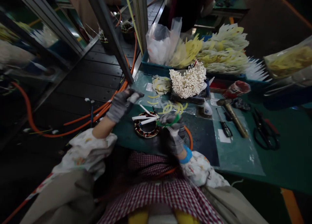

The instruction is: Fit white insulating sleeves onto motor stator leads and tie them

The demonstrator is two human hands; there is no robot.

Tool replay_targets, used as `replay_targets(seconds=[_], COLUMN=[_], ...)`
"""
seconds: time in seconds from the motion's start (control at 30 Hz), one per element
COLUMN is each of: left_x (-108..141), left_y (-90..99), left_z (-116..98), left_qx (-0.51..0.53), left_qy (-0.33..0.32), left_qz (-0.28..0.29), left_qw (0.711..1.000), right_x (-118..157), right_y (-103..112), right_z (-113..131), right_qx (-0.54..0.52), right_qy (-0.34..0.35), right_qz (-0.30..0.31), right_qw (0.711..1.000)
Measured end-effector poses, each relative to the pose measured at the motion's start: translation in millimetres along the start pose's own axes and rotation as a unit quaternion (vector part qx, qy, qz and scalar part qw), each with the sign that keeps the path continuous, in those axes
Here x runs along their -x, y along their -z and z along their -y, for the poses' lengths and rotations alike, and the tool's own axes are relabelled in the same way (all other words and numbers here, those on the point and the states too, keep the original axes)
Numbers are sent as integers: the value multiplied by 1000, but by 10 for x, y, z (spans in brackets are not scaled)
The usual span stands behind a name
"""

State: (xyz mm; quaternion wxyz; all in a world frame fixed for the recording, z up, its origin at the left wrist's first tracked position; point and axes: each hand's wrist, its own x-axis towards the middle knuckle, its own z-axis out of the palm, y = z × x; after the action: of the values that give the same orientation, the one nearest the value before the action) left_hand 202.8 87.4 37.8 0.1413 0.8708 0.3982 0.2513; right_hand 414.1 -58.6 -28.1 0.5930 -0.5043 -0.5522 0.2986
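Note:
A ring-shaped wound coil (147,133) lies on the green table mat, with white sleeves (145,118) sticking up across it. Left of the coil and slightly above it is my left hand (122,104), in a grey glove, its fingers drawn together; anything between them is too blurred to name. My right hand (175,133), also gloved, is closed beside the coil's right edge on a green item (172,120), whose shape is smeared. Yellow curved strips (168,108) lie just beyond the hands.
Bundled white-tipped pieces (188,79) and a teal tray (156,68) of yellow and white sleeves stand behind. To the right lie a screwdriver (225,126), a hammer (235,118) and scissors (265,133). Orange hoses (107,107) run past a metal post at the left. Other people are partly visible beyond.

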Motion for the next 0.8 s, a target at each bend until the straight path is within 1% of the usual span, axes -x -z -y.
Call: replay_targets(seconds=[0.03,0.07,0.1,0.13,0.2,0.23,0.27,0.3,0.37,0.47,0.57,0.7,0.73,0.8], left_x=[-202,-407,-604,-784,-1068,-1167,-1238,-1282,-1312,-1286,-1285,-1367,-1377,-1349], left_y=[-5,-46,-119,-216,-444,-560,-667,-761,-896,-954,-880,-717,-676,-588], left_z=[71,102,93,46,-126,-229,-328,-417,-540,-601,-568,-428,-380,-291], left_qx=[3,0,1,-7,-90,-133,-155,-174,-193,-209,-180,-115,-99,-60], left_qy=[32,41,33,25,3,6,9,14,27,49,49,46,48,37], left_qz=[50,122,162,200,294,332,347,355,348,338,348,398,401,375], left_qw=[998,992,986,979,952,934,925,919,917,916,919,909,910,924], right_x=[-11,-23,-37,-51,-72,-78,-79,-77,-65,-50,-43,-20,-8,15], right_y=[-26,-46,-58,-60,-43,-28,-12,1,18,17,12,21,21,15], right_z=[25,54,81,105,131,135,133,129,119,115,126,124,115,87], right_qx=[-18,-38,-54,-65,-69,-64,-57,-50,-40,-42,-42,-50,-58,-74], right_qy=[19,40,58,68,60,48,36,28,29,52,69,40,31,14], right_qz=[31,62,90,115,147,152,156,162,171,178,164,140,127,81], right_qw=[999,997,993,989,985,985,985,985,984,982,983,988,990,994])
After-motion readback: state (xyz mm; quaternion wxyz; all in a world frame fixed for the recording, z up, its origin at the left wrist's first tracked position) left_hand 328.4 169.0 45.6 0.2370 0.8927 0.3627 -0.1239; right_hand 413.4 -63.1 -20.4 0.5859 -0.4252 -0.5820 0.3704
